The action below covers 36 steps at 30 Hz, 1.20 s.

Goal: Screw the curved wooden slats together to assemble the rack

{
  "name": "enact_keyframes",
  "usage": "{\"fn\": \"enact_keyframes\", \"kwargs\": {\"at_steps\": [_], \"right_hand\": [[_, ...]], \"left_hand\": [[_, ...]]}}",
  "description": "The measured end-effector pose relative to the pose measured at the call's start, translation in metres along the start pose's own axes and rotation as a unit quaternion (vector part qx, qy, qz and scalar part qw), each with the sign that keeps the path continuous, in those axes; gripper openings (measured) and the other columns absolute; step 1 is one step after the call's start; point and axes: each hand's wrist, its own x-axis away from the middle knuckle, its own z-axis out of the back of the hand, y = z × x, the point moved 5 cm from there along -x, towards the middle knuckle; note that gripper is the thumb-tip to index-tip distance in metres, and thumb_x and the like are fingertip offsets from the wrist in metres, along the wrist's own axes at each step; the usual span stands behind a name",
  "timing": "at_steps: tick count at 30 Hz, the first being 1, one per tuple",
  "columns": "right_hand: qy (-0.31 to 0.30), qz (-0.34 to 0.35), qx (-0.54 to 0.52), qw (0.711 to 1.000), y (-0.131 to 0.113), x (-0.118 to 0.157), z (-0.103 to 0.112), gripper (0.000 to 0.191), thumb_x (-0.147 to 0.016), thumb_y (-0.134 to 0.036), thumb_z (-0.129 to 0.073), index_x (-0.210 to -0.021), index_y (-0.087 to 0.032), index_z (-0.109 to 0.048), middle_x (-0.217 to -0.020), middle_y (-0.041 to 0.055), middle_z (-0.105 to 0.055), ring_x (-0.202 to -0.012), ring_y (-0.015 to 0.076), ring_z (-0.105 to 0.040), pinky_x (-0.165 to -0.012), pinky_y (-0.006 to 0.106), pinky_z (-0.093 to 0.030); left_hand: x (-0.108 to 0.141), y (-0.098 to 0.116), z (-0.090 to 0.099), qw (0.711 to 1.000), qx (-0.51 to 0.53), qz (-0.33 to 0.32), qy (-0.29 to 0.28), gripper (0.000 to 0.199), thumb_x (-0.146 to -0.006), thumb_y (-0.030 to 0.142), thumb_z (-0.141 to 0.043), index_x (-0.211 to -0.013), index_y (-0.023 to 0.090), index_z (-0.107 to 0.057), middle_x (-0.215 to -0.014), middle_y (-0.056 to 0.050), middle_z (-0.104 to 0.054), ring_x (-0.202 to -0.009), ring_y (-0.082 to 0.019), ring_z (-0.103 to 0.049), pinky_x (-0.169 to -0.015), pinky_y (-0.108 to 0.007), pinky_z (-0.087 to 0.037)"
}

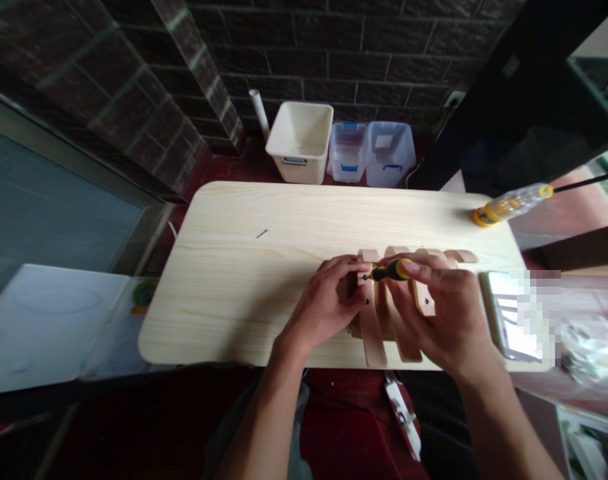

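Observation:
Wooden slats lie side by side across a darker wooden piece near the table's front edge; the leftmost slat (373, 337) has a dark screw hole or head on its face. My right hand (441, 307) is closed round a black and yellow screwdriver (391, 270), whose tip meets a screw (366, 277) on that slat. Thumb and fingers of my left hand (329, 293) grip the same slat around the screw, by the tip. Another slat (424, 297) with a dark screw spot shows beside my right hand, which partly hides the slats.
On the pale wooden table (224, 287) lies a loose screw (262, 233). A clear-handled screwdriver (511, 203) stands at the back right, a phone-like flat device (514, 317) at the right. A cream bin (304, 170) and clear plastic boxes (391, 157) stand behind the table.

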Motion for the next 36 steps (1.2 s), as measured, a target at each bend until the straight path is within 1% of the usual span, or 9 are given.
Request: {"fn": "enact_keyframes", "kwargs": {"at_steps": [3, 8, 10, 14, 20, 24, 29, 34, 36], "right_hand": [[0.001, 0.000, 0.006, 1.000, -0.0006, -0.0013, -0.0001, 0.045, -0.098, -0.010, -0.074, -0.137, -0.030, -0.065, -0.121, 0.0086, -0.074, -0.109, 0.0249, -0.076, -0.089, 0.043, -0.065], [0.002, 0.031, 0.016, 0.999, -0.0027, 0.0006, -0.0003, 0.052, -0.097, -0.009, -0.074, -0.142, -0.031, -0.061, -0.132, 0.0113, -0.072, -0.122, 0.0288, -0.074, -0.097, 0.049, -0.064], [-0.005, 0.020, 0.012, 1.000, -0.0008, 0.0017, -0.0010, 0.052, -0.097, -0.009, -0.074, -0.143, -0.031, -0.062, -0.130, 0.0109, -0.073, -0.119, 0.0284, -0.075, -0.096, 0.048, -0.064], [-0.004, 0.011, 0.017, 1.000, -0.0003, 0.0002, -0.0002, 0.049, -0.097, -0.009, -0.074, -0.140, -0.030, -0.064, -0.123, 0.0086, -0.075, -0.110, 0.0252, -0.076, -0.091, 0.043, -0.064], [-0.017, 0.027, 0.005, 0.999, -0.0013, 0.0006, -0.0007, 0.059, -0.097, -0.007, -0.073, -0.148, -0.032, -0.060, -0.136, 0.0106, -0.072, -0.125, 0.0283, -0.074, -0.101, 0.047, -0.062], [-0.018, -0.004, -0.016, 1.000, 0.0041, 0.0024, -0.0011, 0.055, -0.098, -0.008, -0.072, -0.146, -0.033, -0.062, -0.128, 0.0093, -0.075, -0.116, 0.0275, -0.076, -0.096, 0.046, -0.063], [-0.009, 0.019, -0.001, 1.000, 0.0001, 0.0000, 0.0002, 0.056, -0.097, -0.008, -0.074, -0.145, -0.033, -0.062, -0.133, 0.0095, -0.072, -0.121, 0.0280, -0.074, -0.100, 0.047, -0.062], [-0.015, 0.005, 0.004, 1.000, 0.0001, 0.0002, 0.0010, 0.051, -0.098, -0.008, -0.072, -0.142, -0.032, -0.064, -0.121, 0.0066, -0.073, -0.109, 0.0237, -0.075, -0.090, 0.042, -0.062], [-0.014, 0.014, 0.011, 1.000, -0.0016, 0.0004, 0.0012, 0.052, -0.098, -0.007, -0.072, -0.143, -0.033, -0.063, -0.124, 0.0070, -0.072, -0.112, 0.0242, -0.074, -0.093, 0.043, -0.062]], "left_hand": [[-0.0004, 0.0007, 0.0000, 1.000, 0.002, 0.002, -0.001, 0.032, -0.098, 0.019, -0.073, -0.129, 0.028, -0.071, -0.135, -0.009, -0.075, -0.130, -0.026, -0.070, -0.116, -0.046, -0.057], [-0.0011, 0.0022, 0.0007, 1.000, 0.002, -0.002, 0.004, 0.032, -0.097, 0.018, -0.073, -0.127, 0.028, -0.070, -0.135, -0.008, -0.075, -0.130, -0.026, -0.070, -0.116, -0.046, -0.057], [-0.0010, 0.0024, 0.0009, 1.000, 0.002, -0.005, 0.005, 0.032, -0.097, 0.018, -0.073, -0.127, 0.028, -0.070, -0.134, -0.008, -0.075, -0.130, -0.025, -0.070, -0.115, -0.045, -0.057], [-0.0008, 0.0016, 0.0006, 1.000, 0.002, -0.005, 0.005, 0.033, -0.097, 0.017, -0.072, -0.128, 0.028, -0.070, -0.135, -0.008, -0.075, -0.129, -0.025, -0.071, -0.115, -0.045, -0.057], [-0.0002, 0.0004, -0.0004, 1.000, 0.004, -0.004, 0.005, 0.033, -0.097, 0.019, -0.072, -0.129, 0.029, -0.070, -0.136, -0.007, -0.075, -0.131, -0.025, -0.070, -0.116, -0.045, -0.056], [0.0003, -0.0003, -0.0003, 1.000, -0.002, -0.005, 0.004, 0.032, -0.099, 0.019, -0.071, -0.129, 0.029, -0.070, -0.136, -0.007, -0.074, -0.131, -0.024, -0.070, -0.116, -0.044, -0.056], [0.0002, -0.0012, -0.0003, 1.000, 0.006, -0.006, 0.002, 0.034, -0.098, 0.020, -0.073, -0.131, 0.029, -0.071, -0.138, -0.008, -0.074, -0.133, -0.025, -0.069, -0.118, -0.044, -0.055], [-0.0001, -0.0017, -0.0002, 1.000, 0.005, 0.008, -0.001, 0.035, -0.096, 0.021, -0.075, -0.130, 0.029, -0.073, -0.137, -0.007, -0.074, -0.132, -0.025, -0.069, -0.117, -0.043, -0.055], [-0.0004, -0.0021, -0.0002, 1.000, 0.009, 0.009, 0.000, 0.035, -0.097, 0.021, -0.075, -0.131, 0.029, -0.073, -0.138, -0.007, -0.074, -0.132, -0.025, -0.070, -0.118, -0.043, -0.055]]}}
